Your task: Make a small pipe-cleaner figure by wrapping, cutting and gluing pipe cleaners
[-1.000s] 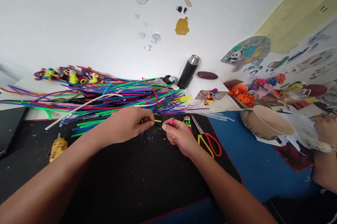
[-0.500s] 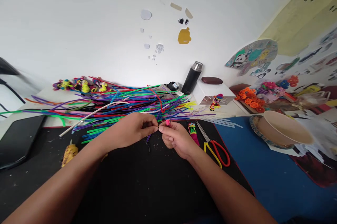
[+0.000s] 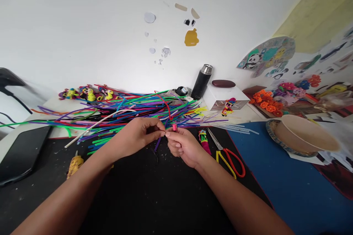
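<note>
At the black mat's far edge, my right hand pinches a pink bit tight. My left hand pinches a purple strand, fingertips touching to steady such small pieces.

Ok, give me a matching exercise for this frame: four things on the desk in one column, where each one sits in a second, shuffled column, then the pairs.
Things
1. small pink piece
2. scissors
3. black flask
4. paper bowl

Places
A. at the far right, on a patterned plate
B. standing at the back, behind the pile of coloured sticks
C. pinched in the fingertips of the right hand
D. lying on the black mat, to the right of the right hand

Pairs: 1-C, 2-D, 3-B, 4-A
</note>
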A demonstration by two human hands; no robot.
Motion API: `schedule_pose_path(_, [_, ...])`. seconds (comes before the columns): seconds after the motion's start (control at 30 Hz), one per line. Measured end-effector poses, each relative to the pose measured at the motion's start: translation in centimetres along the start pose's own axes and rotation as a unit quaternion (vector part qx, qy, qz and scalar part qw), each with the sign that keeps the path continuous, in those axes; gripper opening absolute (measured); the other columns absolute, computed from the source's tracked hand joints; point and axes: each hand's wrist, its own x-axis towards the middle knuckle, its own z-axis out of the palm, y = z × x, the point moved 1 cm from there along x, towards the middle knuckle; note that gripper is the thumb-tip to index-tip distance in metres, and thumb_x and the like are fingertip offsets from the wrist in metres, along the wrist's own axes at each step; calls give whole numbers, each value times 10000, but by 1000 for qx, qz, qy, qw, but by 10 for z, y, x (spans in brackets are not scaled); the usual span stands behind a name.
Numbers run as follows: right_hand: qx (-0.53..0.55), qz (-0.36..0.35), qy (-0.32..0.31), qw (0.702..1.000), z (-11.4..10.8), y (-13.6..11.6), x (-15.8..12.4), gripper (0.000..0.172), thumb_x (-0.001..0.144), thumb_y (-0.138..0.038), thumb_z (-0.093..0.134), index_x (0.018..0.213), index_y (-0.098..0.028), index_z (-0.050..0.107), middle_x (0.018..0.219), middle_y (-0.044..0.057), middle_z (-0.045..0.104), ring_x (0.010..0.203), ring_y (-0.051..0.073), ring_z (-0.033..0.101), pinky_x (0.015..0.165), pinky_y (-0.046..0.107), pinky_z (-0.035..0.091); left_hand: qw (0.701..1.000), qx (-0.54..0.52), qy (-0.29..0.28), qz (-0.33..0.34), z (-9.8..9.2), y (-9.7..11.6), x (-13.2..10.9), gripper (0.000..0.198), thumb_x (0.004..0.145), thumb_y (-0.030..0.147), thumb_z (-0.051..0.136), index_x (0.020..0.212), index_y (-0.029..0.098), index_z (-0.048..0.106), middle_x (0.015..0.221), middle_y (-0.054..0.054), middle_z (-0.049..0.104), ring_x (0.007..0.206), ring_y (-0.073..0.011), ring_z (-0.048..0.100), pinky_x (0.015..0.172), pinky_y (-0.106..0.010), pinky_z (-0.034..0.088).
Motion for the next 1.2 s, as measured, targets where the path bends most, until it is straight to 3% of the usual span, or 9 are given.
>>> schedule_pose_path(0.37, [49,-21,-31,998,-3,10,0,393,792,-421,884,841,-213,554,527,-131,391,428,44,205,446,238,87,997,-76,25,-23,5,-1,0,283,964,455,673,881,184,674,712,39,554,630,-121,453,586,-226,369])
schedule_pose_path(0.63, [49,-46,-25,997,-10,14,-5,381,818,-457,882,934,-193,632,543,-128,397,432,46,218,448,234,95,991,-118,42,-43,13,-4,3,238,948,412,710,896,181,689,719,46,552,640,-113,438,587,-226,359])
schedule_pose_path(0.8, [47,-40,-23,998,-9,15,-8,380,804,-457,884,904,-198,624,538,-130,391,435,47,219,445,234,98,991,-121,42,-48,18,-3,4,193,938,380,725,898,193,704,761,36,609,676,-120,496,620,-229,394])
schedule_pose_path(1.0, [50,-32,4,998,-7,13,-10,418,755,-468,905,859,-200,601,518,-139,366,436,45,213,450,238,86,992,-113,28,-56,18,0,5,296,952,474,713,896,184,737,750,15,643,671,-135,540,635,-247,440])
schedule_pose_path(1.2, [47,-42,35,997,-9,11,-10,380,761,-453,885,823,-191,616,518,-134,352,440,41,198,465,246,78,991,-97,57,-73,7,-4,5,389,942,563,719,945,176,751,763,7,646,654,-136,540,606,-247,446])
